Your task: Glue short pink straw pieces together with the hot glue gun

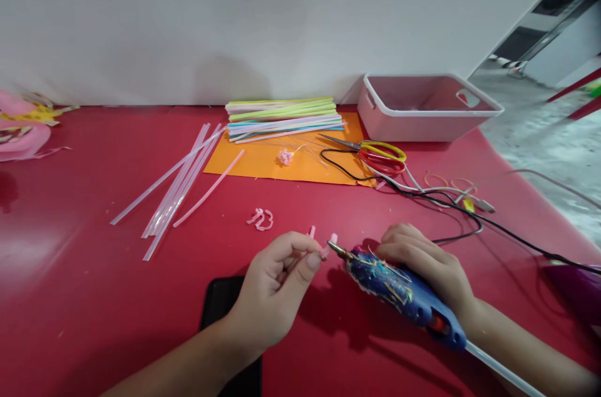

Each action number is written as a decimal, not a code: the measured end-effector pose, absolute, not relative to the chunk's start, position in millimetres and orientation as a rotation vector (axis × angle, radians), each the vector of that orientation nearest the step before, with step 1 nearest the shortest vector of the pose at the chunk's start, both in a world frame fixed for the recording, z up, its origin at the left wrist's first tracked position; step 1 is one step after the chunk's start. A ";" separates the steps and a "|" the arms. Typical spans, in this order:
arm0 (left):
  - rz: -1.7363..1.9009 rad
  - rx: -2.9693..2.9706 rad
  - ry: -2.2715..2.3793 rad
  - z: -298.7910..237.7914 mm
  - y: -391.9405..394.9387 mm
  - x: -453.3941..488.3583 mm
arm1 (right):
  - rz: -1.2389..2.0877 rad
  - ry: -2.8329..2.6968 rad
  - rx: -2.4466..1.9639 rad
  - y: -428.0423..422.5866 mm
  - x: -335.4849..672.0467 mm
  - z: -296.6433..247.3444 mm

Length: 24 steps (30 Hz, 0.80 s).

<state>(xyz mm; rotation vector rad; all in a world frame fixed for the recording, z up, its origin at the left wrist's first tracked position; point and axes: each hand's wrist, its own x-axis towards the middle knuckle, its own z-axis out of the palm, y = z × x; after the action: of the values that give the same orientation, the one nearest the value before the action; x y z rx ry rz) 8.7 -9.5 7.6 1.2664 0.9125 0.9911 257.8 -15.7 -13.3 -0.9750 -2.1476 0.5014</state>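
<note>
Two holds: pinching pink strip (333,239) in left hand (277,287); gripping hot-glue gun (392,287) in right hand (429,265), nozzle-end forward-left, long axis diagonal.

No text, label, brand, number or sign can be read anywhere.

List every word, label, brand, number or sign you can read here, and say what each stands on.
None can be read.
Blue glue gun in the right hand: no legible lettering.
Pink box: no lettering visible on the sides in view.
Small yellow piece by the cords: too small and blurred to tell whether it bears print.
</note>
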 end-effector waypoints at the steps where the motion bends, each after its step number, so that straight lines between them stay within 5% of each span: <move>1: 0.990 1.259 0.911 8.1 -9.2 8.8 | 0.499 -2.146 -0.977 -15.9 257.6 -13.0; 24: 0.961 1.145 0.896 8.1 -6.6 9.4 | 0.467 -2.142 -0.994 -15.4 257.3 -12.3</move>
<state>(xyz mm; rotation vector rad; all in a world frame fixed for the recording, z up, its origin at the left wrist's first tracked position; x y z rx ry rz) 9.4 -6.6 8.1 1.1452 0.8961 0.9614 257.3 -15.4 -12.3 -0.9937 -2.1416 0.4670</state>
